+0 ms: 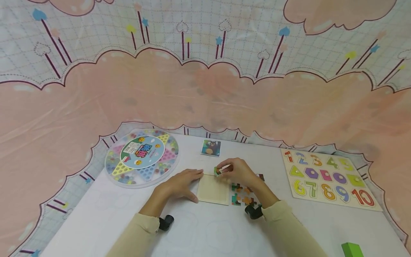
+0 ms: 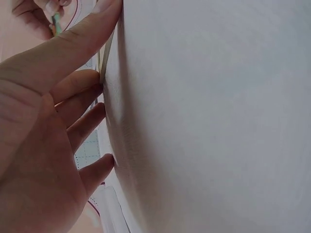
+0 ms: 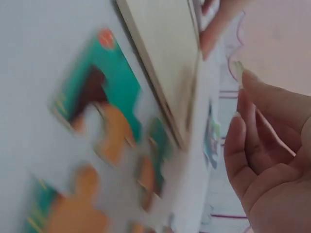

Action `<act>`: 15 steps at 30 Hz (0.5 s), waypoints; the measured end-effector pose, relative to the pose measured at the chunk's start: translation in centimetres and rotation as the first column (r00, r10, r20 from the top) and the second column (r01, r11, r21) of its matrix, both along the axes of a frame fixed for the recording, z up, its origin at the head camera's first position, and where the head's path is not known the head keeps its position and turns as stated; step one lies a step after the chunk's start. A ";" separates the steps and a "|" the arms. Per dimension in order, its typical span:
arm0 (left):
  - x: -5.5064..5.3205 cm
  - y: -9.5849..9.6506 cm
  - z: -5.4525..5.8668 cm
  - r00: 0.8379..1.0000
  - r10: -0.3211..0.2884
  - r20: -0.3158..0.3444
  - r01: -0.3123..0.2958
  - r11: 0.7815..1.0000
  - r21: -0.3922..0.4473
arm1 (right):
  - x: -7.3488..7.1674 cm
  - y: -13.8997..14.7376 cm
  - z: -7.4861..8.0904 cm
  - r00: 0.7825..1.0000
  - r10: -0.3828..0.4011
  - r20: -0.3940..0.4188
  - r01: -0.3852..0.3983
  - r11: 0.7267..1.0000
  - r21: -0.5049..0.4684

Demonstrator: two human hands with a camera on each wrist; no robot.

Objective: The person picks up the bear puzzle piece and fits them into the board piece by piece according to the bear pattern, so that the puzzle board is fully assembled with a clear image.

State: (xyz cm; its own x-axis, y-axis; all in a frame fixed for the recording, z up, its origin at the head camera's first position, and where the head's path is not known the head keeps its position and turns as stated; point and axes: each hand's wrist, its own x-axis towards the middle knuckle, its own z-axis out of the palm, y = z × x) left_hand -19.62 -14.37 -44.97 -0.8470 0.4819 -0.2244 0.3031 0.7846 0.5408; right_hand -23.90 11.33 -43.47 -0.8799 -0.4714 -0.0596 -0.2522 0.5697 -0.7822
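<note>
A pale wooden puzzle tray (image 1: 213,190) lies flat in the middle of the white table with no pieces in it. My left hand (image 1: 183,184) is at its left side, thumb near the front corner and fingers spread toward the back corner. In the left wrist view, fairly straight fingers (image 2: 80,109) touch the table beside the tray's edge. Over the tray's far edge, my right hand (image 1: 236,173) pinches a small green and brown jigsaw piece (image 1: 217,171) between thumb and fingertips. Loose jigsaw pieces (image 3: 114,80) in green, orange and brown lie right of the tray, partly under my right wrist.
Behind the tray lies a small picture card (image 1: 211,147). A round checkers game box (image 1: 141,157) stands back left, and a number-and-shape board (image 1: 330,178) lies at the right. A green block (image 1: 352,249) is at the front right. A patterned cloth (image 1: 205,96) hangs behind the table.
</note>
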 end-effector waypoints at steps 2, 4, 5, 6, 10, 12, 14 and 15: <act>0.0 0.0 -0.1 1.000 0.013 0.000 -0.013 1.000 0.019 | 0.2 -0.5 -0.5 0.999 -0.008 0.038 0.008 1.000 0.004; 0.0 0.0 -0.2 1.000 0.019 -0.001 -0.019 0.999 0.039 | 0.4 -0.9 -0.9 0.999 -0.001 0.046 0.000 1.000 0.018; 0.0 0.0 -0.2 1.000 0.024 -0.002 -0.024 0.999 0.048 | 0.5 -1.1 -1.1 0.999 -0.003 0.050 0.002 1.000 0.028; 0.0 0.0 -0.2 1.000 0.026 -0.002 -0.026 0.998 0.054 | 0.7 -1.3 -1.3 0.998 -0.008 0.054 0.006 0.999 0.038; 0.0 0.0 -0.3 0.999 0.036 -0.001 -0.036 0.997 0.062 | 0.9 -2.0 -1.8 0.999 -0.021 0.033 0.019 0.997 0.071; 0.0 0.0 -0.2 0.999 0.041 0.001 -0.041 0.997 0.060 | 0.9 -2.3 -2.1 0.998 -0.042 0.037 0.039 0.997 0.074; 0.0 0.0 -0.2 0.999 0.044 0.005 -0.045 0.997 0.059 | 0.9 -2.7 -2.2 0.998 -0.061 0.034 0.058 0.995 0.079; 0.0 0.0 -0.2 0.999 0.046 0.008 -0.047 0.997 0.059 | 0.9 -2.9 -2.3 0.997 -0.069 0.033 0.066 0.994 0.082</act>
State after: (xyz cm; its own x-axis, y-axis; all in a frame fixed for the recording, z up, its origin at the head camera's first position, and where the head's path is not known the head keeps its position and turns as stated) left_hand -19.60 -14.32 -45.13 -0.8675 0.4544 -0.2025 0.2631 0.7645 0.5885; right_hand -22.95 8.47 -45.72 -0.9061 -0.4037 -0.1269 -0.1841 0.6461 -0.7407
